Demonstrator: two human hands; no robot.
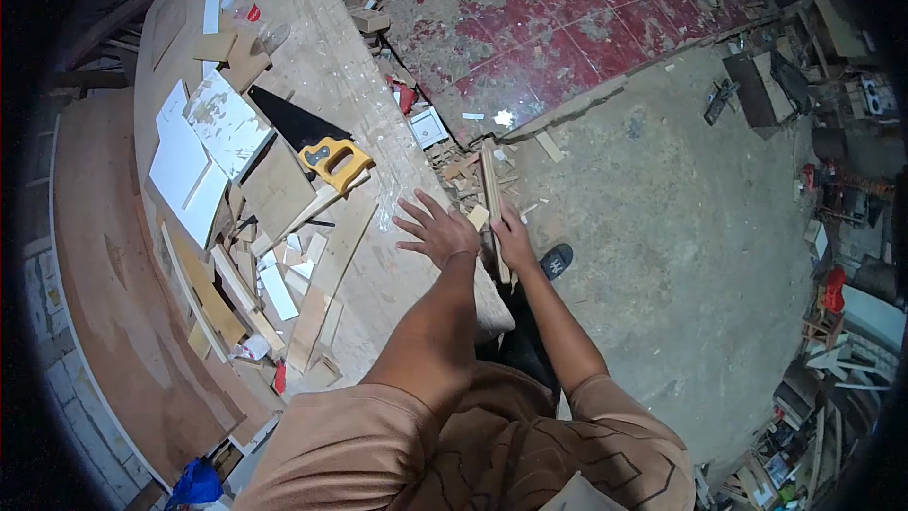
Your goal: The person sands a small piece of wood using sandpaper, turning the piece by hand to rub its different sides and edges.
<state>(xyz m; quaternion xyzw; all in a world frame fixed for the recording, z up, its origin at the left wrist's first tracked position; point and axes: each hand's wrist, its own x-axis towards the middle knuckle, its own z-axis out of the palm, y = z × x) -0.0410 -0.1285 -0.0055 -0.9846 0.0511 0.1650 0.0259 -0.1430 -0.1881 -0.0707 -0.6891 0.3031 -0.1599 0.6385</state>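
Note:
My left hand [437, 231] is spread over the edge of the wooden workbench [355, 71], fingers apart and holding nothing. Just beyond that edge, my right hand [514, 240] is closed around some long narrow wood strips [491, 185], which look stacked together. A small pale wood block [478, 218] shows between the two hands; whether either one touches it I cannot tell. On the bench, left of my left hand, lies a handsaw [336, 163] with a yellow handle and a dark blade.
White panels [189, 185] and wood offcuts [312, 322] are strewn over the bench's left side. A clear bottle [248, 11] lies farther back. Wood scraps [463, 170] cover the floor beside the bench. Tools and debris [832, 298] line the right wall.

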